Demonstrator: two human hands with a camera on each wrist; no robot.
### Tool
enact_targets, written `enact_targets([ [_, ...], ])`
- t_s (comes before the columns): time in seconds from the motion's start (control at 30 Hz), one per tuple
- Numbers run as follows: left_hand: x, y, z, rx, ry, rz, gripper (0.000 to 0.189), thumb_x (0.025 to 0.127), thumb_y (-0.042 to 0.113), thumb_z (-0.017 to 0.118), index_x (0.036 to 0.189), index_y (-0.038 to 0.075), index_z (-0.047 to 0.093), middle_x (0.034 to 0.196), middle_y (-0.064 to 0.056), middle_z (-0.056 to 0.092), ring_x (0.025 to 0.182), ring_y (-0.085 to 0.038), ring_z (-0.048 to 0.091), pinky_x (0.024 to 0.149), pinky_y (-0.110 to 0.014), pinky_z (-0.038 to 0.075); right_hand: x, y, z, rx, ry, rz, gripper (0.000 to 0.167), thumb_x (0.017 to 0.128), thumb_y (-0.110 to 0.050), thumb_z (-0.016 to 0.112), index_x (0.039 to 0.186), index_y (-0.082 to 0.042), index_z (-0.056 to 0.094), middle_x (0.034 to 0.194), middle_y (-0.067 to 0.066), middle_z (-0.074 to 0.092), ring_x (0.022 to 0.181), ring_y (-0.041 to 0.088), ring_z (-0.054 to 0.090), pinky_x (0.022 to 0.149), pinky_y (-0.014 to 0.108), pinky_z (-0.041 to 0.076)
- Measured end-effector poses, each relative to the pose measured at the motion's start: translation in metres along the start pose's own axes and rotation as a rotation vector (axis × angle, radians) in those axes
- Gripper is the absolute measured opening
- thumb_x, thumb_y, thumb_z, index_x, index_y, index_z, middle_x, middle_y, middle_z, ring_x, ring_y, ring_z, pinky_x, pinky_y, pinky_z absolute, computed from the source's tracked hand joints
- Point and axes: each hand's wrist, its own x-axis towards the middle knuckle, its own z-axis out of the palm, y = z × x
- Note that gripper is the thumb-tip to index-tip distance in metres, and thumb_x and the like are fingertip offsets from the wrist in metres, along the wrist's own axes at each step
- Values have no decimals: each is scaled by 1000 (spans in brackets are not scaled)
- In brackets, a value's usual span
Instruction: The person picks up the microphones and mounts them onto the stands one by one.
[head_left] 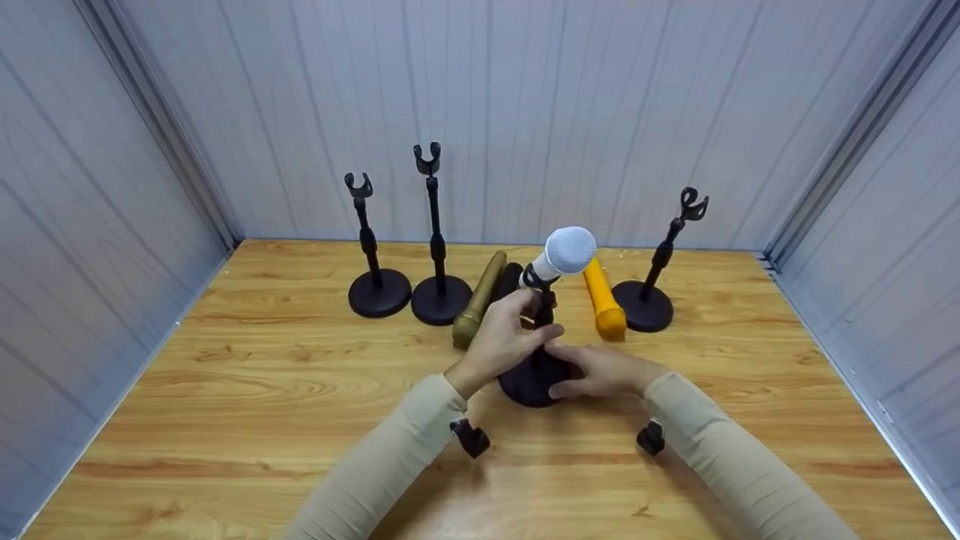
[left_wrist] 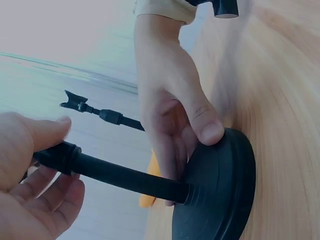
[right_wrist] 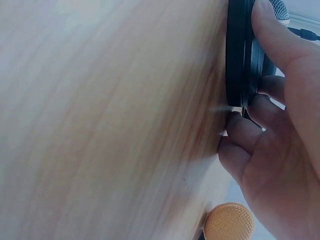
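A white microphone (head_left: 568,251) sits tilted in the clip of a black microphone stand (head_left: 529,386). My left hand (head_left: 502,341) grips this stand's pole below the clip; in the left wrist view its thumb and fingers go round the collar (left_wrist: 62,156). Down at the round base, my right hand (head_left: 607,371) holds the rim, thumb on top and fingers by the edge, as the right wrist view shows with the base (right_wrist: 242,55). Part of the pole is hidden behind the left hand in the head view.
Two stands with bare clips, a shorter one (head_left: 379,294) and a taller one (head_left: 442,301), stand back left; another stand (head_left: 643,307) is at right. An olive microphone (head_left: 480,300), a black microphone (head_left: 510,279) and an orange microphone (head_left: 604,300) lie behind my hands. Panel walls (head_left: 480,112) enclose the table.
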Motion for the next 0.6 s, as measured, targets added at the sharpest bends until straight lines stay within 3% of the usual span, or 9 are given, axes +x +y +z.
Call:
enact_targets([
  [0.2,2,0,0,-7,12,-17,20,84,11,85,95,4,70,89,-2,71,82,-11,68,77,-29,57,-2,1,-1,-19,5,14,87,94,-56,66,159,-10,31,159,10,36,140,23,43,115,45,34],
  [0.6,4,-10,-7,-178,-156,-54,25,93,9,75,115,0,71,114,-7,73,105,-19,68,94,-34,54,0,0,-1,-30,7,2,86,95,-53,66,160,-12,29,159,8,34,140,21,43,116,42,33],
])
